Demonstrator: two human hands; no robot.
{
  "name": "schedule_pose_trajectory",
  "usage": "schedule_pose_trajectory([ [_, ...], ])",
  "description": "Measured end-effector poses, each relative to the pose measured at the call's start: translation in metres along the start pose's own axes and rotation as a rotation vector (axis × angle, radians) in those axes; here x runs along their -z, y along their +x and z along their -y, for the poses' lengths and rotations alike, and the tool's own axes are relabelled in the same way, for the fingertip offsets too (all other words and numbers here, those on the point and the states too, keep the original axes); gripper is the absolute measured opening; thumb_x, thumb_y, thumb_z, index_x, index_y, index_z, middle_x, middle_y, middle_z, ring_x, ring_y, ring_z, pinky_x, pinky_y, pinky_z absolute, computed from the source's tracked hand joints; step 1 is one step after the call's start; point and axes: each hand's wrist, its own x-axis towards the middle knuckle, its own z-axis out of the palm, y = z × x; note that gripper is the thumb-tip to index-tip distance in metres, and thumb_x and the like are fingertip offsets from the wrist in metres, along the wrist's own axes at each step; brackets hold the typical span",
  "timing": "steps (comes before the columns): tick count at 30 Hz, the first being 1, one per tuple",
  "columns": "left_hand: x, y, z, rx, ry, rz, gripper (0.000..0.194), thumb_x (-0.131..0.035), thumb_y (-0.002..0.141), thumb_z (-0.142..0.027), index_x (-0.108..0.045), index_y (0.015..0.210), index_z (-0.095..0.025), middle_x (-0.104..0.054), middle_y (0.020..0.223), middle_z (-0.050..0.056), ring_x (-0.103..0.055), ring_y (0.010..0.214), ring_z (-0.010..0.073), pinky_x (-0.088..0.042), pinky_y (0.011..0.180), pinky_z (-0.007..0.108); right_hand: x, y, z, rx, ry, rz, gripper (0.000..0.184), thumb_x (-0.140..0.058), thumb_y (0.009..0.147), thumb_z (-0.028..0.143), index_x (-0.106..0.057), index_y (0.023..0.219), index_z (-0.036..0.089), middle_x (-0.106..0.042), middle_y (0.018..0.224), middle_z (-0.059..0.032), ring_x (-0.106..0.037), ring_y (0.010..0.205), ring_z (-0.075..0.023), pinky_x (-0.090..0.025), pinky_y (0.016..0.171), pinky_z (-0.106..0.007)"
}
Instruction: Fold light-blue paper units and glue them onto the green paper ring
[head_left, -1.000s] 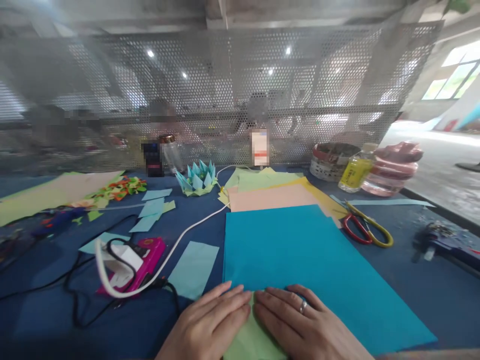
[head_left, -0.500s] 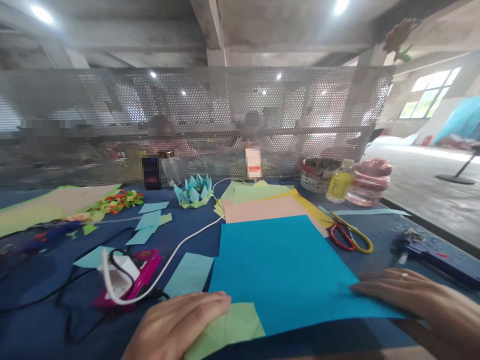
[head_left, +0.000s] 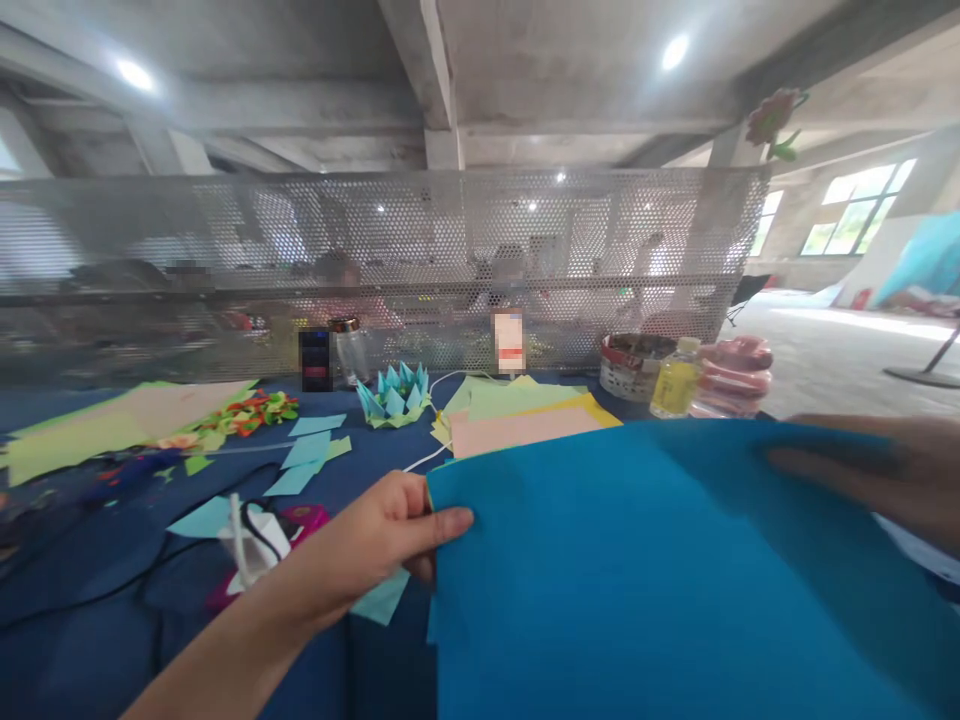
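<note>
A big teal-blue paper sheet point(head_left: 637, 580) is lifted off the blue table and fills the lower right of the view. My left hand point(head_left: 375, 545) pinches its upper left corner, thumb on the front. My right hand point(head_left: 877, 480) grips the sheet's upper right edge; it is blurred, with fingers curled over the paper. Behind the raised sheet lie pink, yellow and light green sheets point(head_left: 525, 420).
A blue paper lotus point(head_left: 394, 395), small blue paper pieces point(head_left: 307, 455), a pink device with cables point(head_left: 262, 535), colourful scraps point(head_left: 251, 410), a yellow bottle point(head_left: 675, 380), a round tin point(head_left: 630, 365) and pink tape rolls point(head_left: 739, 375) lie about. A perforated metal screen point(head_left: 375, 260) backs the table.
Both hands left the green folded piece at the front edge. They took the blue sheet by its corners and raised it toward me, hiding the scissors and the green piece.
</note>
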Motion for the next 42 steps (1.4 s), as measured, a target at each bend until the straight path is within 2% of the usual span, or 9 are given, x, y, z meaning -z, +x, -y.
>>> schedule_pose_trajectory([
  [3, -0.002, 0.022, 0.018, 0.046, 0.046, 0.012, 0.042, -0.068, 0.086, -0.047, -0.058, 0.061, -0.016, -0.06, 0.055, -0.004, -0.063, 0.056, 0.0107, -0.053, 0.06, 0.024, -0.035, 0.009, -0.002, 0.072, 0.131, 0.393, 0.05, -0.044, 0.094, 0.052, -0.075, 0.108, 0.015, -0.076, 0.073, -0.0005, -0.069, 0.057, -0.0116, -0.042, 0.05, -0.015],
  [6, -0.003, 0.037, 0.035, 0.058, 0.147, -0.013, 0.031, -0.06, 0.095, -0.042, -0.063, 0.081, -0.014, -0.064, 0.071, -0.003, -0.063, 0.062, 0.0113, -0.054, 0.063, 0.028, -0.073, -0.001, -0.008, 0.077, 0.134, 0.48, 0.059, -0.032, 0.098, 0.052, -0.073, 0.112, 0.012, -0.077, 0.081, -0.0036, -0.07, 0.062, -0.0103, -0.046, 0.055, -0.015],
  [10, -0.001, 0.044, 0.05, 0.016, 0.348, -0.077, 0.028, -0.057, 0.097, -0.04, -0.064, 0.092, -0.013, -0.064, 0.075, -0.002, -0.06, 0.058, 0.0096, -0.052, 0.056, 0.025, -0.102, -0.014, -0.002, 0.04, -0.007, 0.358, 0.063, -0.045, 0.093, 0.062, -0.062, 0.131, 0.015, -0.069, 0.12, -0.0187, -0.072, 0.098, -0.0317, -0.06, 0.074, -0.041],
  [13, -0.002, 0.04, 0.054, -0.105, 0.505, -0.124, 0.032, -0.05, 0.1, -0.039, -0.066, 0.092, -0.013, -0.061, 0.064, -0.004, -0.06, 0.05, 0.0103, -0.051, 0.049, 0.023, -0.106, -0.012, 0.028, 0.064, -0.079, 0.284, 0.065, -0.056, 0.09, 0.055, -0.045, 0.145, 0.021, -0.051, 0.144, -0.0171, -0.051, 0.129, -0.0396, -0.046, 0.099, -0.062],
  [16, -0.006, 0.03, 0.061, -0.339, 0.648, -0.11, 0.031, -0.041, 0.1, -0.023, -0.07, 0.106, -0.015, -0.076, 0.084, 0.003, -0.074, 0.079, 0.0192, -0.061, 0.07, 0.029, -0.104, -0.008, 0.07, 0.183, -0.074, 0.301, 0.065, -0.06, 0.091, 0.041, -0.035, 0.149, 0.024, -0.048, 0.148, -0.01, -0.046, 0.134, -0.0307, -0.041, 0.108, -0.054],
  [20, -0.013, 0.013, 0.085, -0.669, 0.843, -0.099, 0.058, -0.031, 0.083, 0.001, -0.06, 0.131, -0.016, -0.065, 0.135, 0.007, -0.058, 0.128, 0.0227, -0.048, 0.107, 0.039, -0.108, -0.017, 0.11, 0.432, -0.095, 0.297, 0.054, -0.046, 0.09, 0.011, -0.042, 0.143, 0.019, -0.058, 0.14, -0.0086, -0.057, 0.124, -0.0249, -0.048, 0.1, -0.049],
  [31, -0.024, -0.013, 0.117, -0.992, 1.247, -0.282, 0.051, -0.027, 0.093, -0.001, -0.057, 0.133, -0.01, -0.066, 0.133, 0.008, -0.058, 0.127, 0.0222, -0.054, 0.1, 0.034, -0.119, -0.064, 0.126, 0.504, -0.162, 0.249, 0.046, -0.026, 0.101, 0.013, -0.058, 0.133, 0.019, -0.064, 0.133, -0.0021, -0.066, 0.113, -0.0196, -0.054, 0.088, -0.04],
  [36, -0.021, -0.013, 0.111, -0.848, 1.103, -0.271, 0.058, -0.031, 0.084, 0.003, -0.053, 0.134, -0.016, -0.07, 0.128, 0.005, -0.065, 0.119, 0.016, -0.056, 0.096, 0.028, -0.112, -0.067, 0.114, 0.451, -0.233, 0.204, 0.05, -0.035, 0.098, 0.01, -0.044, 0.147, 0.019, -0.047, 0.15, -0.0079, -0.046, 0.137, -0.0266, -0.043, 0.106, -0.05],
  [42, -0.018, -0.006, 0.103, -0.622, 0.857, -0.295, 0.058, -0.039, 0.082, 0.0, -0.057, 0.131, -0.026, -0.072, 0.123, -0.002, -0.069, 0.111, 0.0095, -0.052, 0.097, 0.018, -0.115, -0.071, 0.128, 0.772, -0.013, 0.102, 0.038, -0.033, 0.105, 0.033, -0.061, 0.131, 0.029, -0.058, 0.14, 0.0046, -0.045, 0.137, -0.0177, -0.03, 0.12, -0.039],
])
